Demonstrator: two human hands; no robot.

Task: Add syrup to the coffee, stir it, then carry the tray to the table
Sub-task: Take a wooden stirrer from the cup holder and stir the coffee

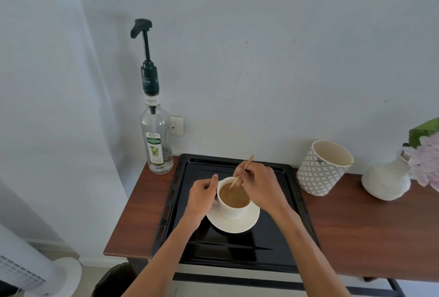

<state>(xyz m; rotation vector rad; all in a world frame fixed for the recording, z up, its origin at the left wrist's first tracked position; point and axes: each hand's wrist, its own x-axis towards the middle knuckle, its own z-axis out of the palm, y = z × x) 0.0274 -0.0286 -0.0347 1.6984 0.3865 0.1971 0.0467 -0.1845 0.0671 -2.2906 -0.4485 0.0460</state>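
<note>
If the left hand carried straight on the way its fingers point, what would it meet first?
The left hand points right, already against the white cup; the cup's side comes first, though actual contact is hard to confirm.

Soft, even daylight fills my view; the wall (261, 47) reads pale blue-grey. The black tray (237, 249) shows streaky glare near the desk's (356, 225) front edge. Shadows are faint. Wide-angle distortion bends the frame edges; detail is slightly soft throughout.
</note>
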